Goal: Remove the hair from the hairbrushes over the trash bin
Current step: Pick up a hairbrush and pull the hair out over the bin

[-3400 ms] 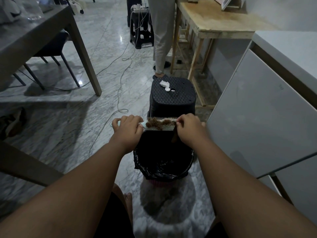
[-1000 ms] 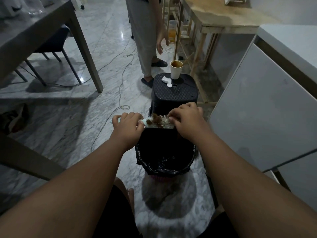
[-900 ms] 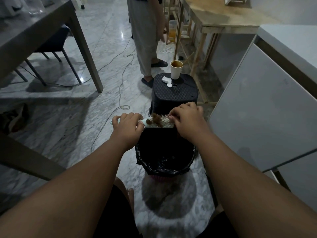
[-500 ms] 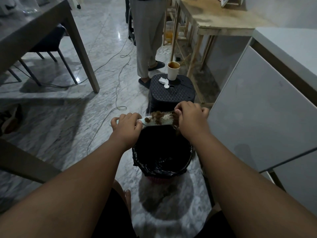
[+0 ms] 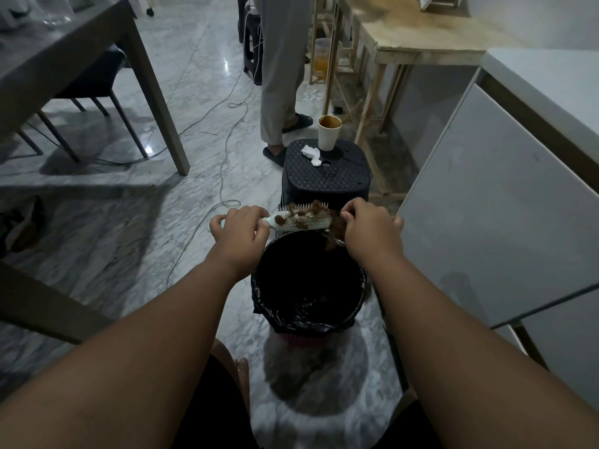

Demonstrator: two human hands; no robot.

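Right now my left hand (image 5: 238,230) is curled round the handle of the brush (image 5: 301,222), holding it roughly level above the far rim of the bin (image 5: 291,316). My right hand (image 5: 372,233) is at the brush's other end, its fingertips pinching a tuft of brown hair (image 5: 334,233) that hangs from the brush tip over the bin's mouth. More brown clumps sit among the bristles along the brush head.

The bin stands on the marble floor (image 5: 129,238) between my forearms. It is lined with a black bag, and its inside is too dark to make out. Just beyond it is a black stool (image 5: 324,181). A paper cup (image 5: 328,132) with a brown-stained inside stands at the far edge of the stool's top, with a crumpled white tissue (image 5: 311,155) just beside it.

Past the stool a person's legs (image 5: 278,76) in grey trousers and dark slippers stand on the floor. A pale cable (image 5: 223,163) trails across the floor to the left of the stool. A white cabinet (image 5: 502,205) is close by on my right, and a grey table (image 5: 64,50) is off to the left.
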